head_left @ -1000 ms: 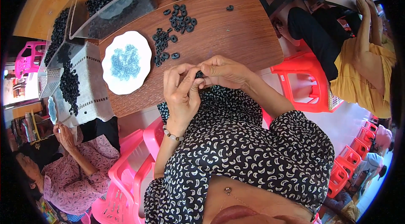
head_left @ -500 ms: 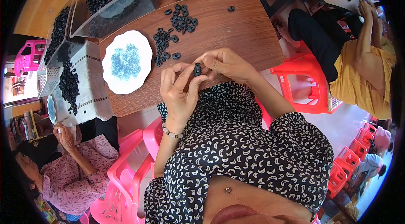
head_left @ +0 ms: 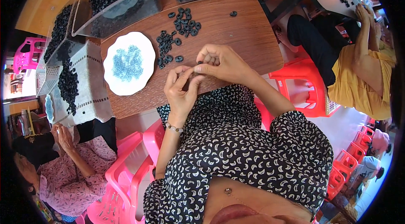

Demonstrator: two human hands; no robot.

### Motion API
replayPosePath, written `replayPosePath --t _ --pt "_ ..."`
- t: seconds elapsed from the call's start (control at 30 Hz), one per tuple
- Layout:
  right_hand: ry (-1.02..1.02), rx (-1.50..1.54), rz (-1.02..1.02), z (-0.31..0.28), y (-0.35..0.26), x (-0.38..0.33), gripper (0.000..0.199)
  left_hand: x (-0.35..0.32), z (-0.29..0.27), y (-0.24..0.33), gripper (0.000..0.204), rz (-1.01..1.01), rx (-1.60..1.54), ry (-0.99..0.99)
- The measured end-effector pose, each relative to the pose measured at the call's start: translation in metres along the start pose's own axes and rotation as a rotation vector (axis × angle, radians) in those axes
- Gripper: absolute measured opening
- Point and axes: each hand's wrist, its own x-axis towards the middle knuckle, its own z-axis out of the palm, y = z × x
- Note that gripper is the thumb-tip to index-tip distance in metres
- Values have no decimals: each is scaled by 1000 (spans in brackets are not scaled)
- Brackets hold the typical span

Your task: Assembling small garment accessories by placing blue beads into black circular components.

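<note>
My left hand (head_left: 182, 91) and my right hand (head_left: 223, 64) meet in front of me over the table's near edge, fingers pinched together. A small black plastic part (head_left: 200, 62) is between their fingertips; only a dark bit of it shows, the rest hidden by the fingers. Just beyond my hands, several loose black oval parts (head_left: 185, 26) lie in a cluster on the brown wooden table (head_left: 236, 34). To the left sits a white scalloped plate (head_left: 145, 47) holding tiny blue-grey grains (head_left: 128, 63).
Clear plastic bins (head_left: 147, 2) full of black parts line the table's far side. One part (head_left: 233, 13) lies alone. At left, a co-worker in a pink patterned top (head_left: 84, 165) sits by a cloth-covered surface (head_left: 90, 76). Another in yellow (head_left: 358, 72) sits right, near a red stool (head_left: 297, 72).
My right hand has turned, its fingers curling over, and the black part, plainly visible before between my fingertips, is now mostly covered. My left hand has shifted only slightly.
</note>
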Motion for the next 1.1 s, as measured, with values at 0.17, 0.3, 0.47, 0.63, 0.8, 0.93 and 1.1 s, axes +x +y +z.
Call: replayPosePath --t 0.17,0.3,0.47,0.63,0.8,0.93,1.1 --pt "250 -246 -338 -37 -24 40 23 0 0 -12 9 -83 -74 38" --pt "597 -525 -641 -92 -63 103 28 -1 -3 -7 11 -107 -95 49" --pt "758 -774 -501 -119 -80 132 31 -1 -1 -13 11 -80 -122 58" --pt "482 -643 -622 -74 -37 112 24 -1 -3 -7 9 -90 -100 56" --pt "262 -753 -515 -40 13 81 18 0 -3 -7 9 -82 -99 50" --pt "212 -796 -380 -29 31 73 24 0 -2 -7 9 -85 -87 58" --pt "225 -825 -377 -28 42 76 21 -1 -1 -6 10 -85 -89 55"
